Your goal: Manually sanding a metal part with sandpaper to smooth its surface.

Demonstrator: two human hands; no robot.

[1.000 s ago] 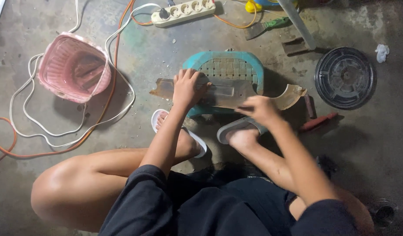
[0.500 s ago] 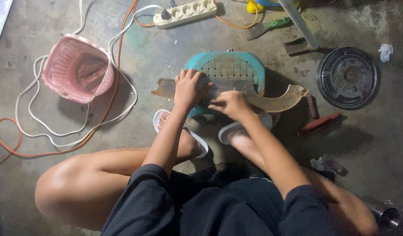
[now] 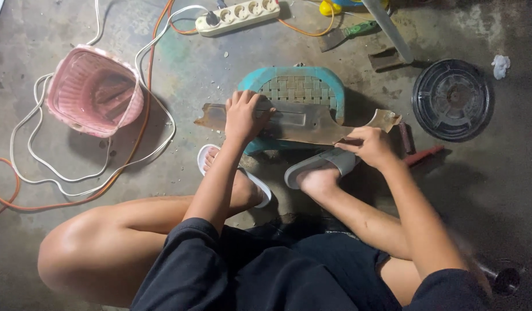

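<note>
A flat brown shaped board [image 3: 312,124] lies across a low teal plastic stool [image 3: 300,89] with a woven top. My left hand [image 3: 244,115] presses down on the board's left part, fingers closed over its far edge. My right hand [image 3: 370,145] rests on the board's near right edge, fingers pinched together on something small that I cannot make out. My feet in light slippers [image 3: 321,167] stand just in front of the stool.
A pink basket [image 3: 93,92] stands at the left among white and orange cables [image 3: 145,109]. A white power strip [image 3: 237,16] lies at the back. A round black lid [image 3: 452,99] sits at the right, a red-handled tool [image 3: 421,155] beside my right hand.
My right hand slid left along the board towards my left hand, then back to the right end. My left hand stayed pressed on the board.
</note>
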